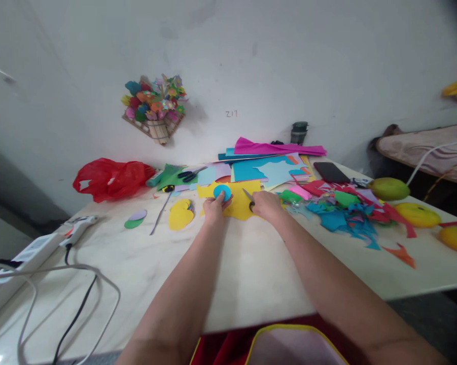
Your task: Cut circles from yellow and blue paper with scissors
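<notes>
In the middle of the table, my left hand (214, 207) pinches a blue paper circle (222, 191) with the thumb on its face. Under and behind it lies a sheet of yellow paper (236, 205) with a ragged cut edge. My right hand (267, 204) is closed round a pair of scissors (248, 194), whose blades point left over the yellow paper; whether they touch it I cannot tell. Left of my hands rest several cut yellow paper shapes (181, 215), and farther left a green circle (133, 223) partly under a lilac circle (138, 215).
Coloured paper scraps (338, 215) pile up on the right, near a phone (330, 172) and mangoes (388, 188). Stacked sheets (247, 170) lie at the back. Black-handled scissors (190, 175) and a red plastic bag (112, 177) are back left; cables (87, 284) and a power strip (34, 258) sit at left.
</notes>
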`<state>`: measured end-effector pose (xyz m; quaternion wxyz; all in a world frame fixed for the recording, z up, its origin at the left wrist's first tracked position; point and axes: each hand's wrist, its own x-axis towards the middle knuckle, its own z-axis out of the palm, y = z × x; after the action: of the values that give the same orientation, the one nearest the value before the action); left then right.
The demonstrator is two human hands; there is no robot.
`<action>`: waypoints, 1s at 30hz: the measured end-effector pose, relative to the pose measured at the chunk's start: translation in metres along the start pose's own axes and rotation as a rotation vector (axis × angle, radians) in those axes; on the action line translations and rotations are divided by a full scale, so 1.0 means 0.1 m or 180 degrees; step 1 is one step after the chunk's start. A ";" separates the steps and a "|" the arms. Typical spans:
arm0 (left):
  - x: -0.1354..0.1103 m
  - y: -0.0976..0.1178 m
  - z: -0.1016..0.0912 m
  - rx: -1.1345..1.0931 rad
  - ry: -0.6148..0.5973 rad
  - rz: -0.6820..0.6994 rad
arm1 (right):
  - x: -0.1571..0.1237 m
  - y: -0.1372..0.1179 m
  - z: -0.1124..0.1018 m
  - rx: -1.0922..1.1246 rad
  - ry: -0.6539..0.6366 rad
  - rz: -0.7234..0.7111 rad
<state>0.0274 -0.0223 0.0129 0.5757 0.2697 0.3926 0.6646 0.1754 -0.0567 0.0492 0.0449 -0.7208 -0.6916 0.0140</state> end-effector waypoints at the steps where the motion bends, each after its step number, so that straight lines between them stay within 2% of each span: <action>1: 0.00 0.01 0.00 -0.0030 0.0016 0.0007 | 0.00 0.01 -0.01 0.0033 0.0025 -0.0010; 5: -0.02 0.03 0.00 -0.0091 -0.0021 -0.0019 | 0.04 0.12 -0.01 0.0367 0.0222 0.0126; 8: -0.03 0.05 0.01 -0.0088 -0.0044 -0.0023 | 0.09 0.20 0.00 0.0941 0.0484 0.0349; 10: -0.03 0.05 0.01 -0.0090 -0.0038 -0.0008 | 0.12 0.23 0.01 0.1780 0.0509 0.0437; 14: 0.01 0.05 -0.02 -0.0072 -0.0069 0.0042 | 0.13 0.19 0.04 0.3967 -0.0009 0.0357; 17: 0.05 0.04 -0.05 -0.0088 -0.0069 0.0084 | 0.11 0.11 0.05 0.4762 -0.0245 0.0318; 20: 0.07 0.04 -0.07 -0.0116 -0.0001 0.0100 | 0.07 0.06 0.07 0.4754 -0.0332 0.0196; 25: 0.08 0.03 -0.06 -0.0064 0.0119 0.0123 | 0.05 0.08 0.10 0.4163 -0.0512 -0.0212; 30: 0.09 0.03 -0.07 -0.0060 0.0140 0.0158 | 0.03 0.09 0.08 0.4124 -0.0492 -0.0346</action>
<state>0.0182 -0.0152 0.0105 0.5528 0.2592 0.3921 0.6881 0.1834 -0.0539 0.0403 0.4209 -0.5086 -0.5799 0.4774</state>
